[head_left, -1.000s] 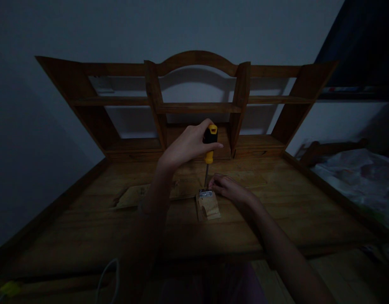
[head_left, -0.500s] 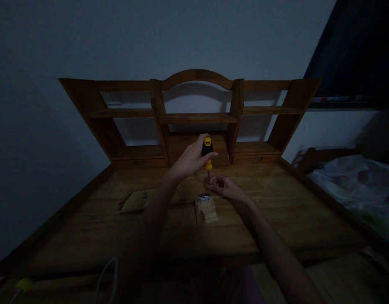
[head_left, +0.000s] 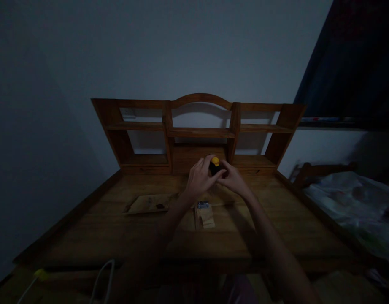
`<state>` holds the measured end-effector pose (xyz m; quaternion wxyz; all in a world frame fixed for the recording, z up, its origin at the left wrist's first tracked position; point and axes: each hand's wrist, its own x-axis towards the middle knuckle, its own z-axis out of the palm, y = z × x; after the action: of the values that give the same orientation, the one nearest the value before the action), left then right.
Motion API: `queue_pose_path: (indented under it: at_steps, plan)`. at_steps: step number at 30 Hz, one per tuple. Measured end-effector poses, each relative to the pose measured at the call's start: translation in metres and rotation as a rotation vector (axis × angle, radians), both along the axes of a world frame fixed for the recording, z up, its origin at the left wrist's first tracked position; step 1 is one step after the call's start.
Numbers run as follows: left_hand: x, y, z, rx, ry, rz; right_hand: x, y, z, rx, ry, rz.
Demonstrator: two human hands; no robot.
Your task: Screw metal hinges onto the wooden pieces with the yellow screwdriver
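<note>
A flat board [head_left: 152, 203] lies on the left of the desk [head_left: 292, 223], apart from the hands. The left hand [head_left: 199, 177] curls around a screwdriver [head_left: 215, 161], likely for a firm grip. A metal hinge [head_left: 203, 204] sits on a small wood piece [head_left: 205, 218], nearer the person. The right hand [head_left: 234, 179] bunches its fingers just beside the handle, perhaps to steady it; what they pinch, I cannot tell. The screwdriver stands between both hands, its shaft hidden.
</note>
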<state>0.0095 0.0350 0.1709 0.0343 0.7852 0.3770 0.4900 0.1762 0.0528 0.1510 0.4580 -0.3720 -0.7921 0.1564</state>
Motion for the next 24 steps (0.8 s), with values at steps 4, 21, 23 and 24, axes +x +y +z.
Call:
queue_pose_path:
  at_steps: [4,21,23,24]
  plan:
    - [0.008,0.009,-0.024,-0.202,-0.267,-0.213,0.01,-0.002,0.029,0.038,-0.142,-0.03]
    - [-0.051,0.04,-0.118,-0.747,0.132,-0.533,0.004,-0.008,0.077,-0.055,-0.258,0.131]
    - [-0.054,0.042,-0.118,-0.836,0.092,-0.579,0.001,-0.003,0.074,-0.072,-0.269,0.168]
    - [-0.055,0.042,-0.118,-0.884,0.07,-0.59,0.0,0.0,0.073,-0.083,-0.267,0.179]
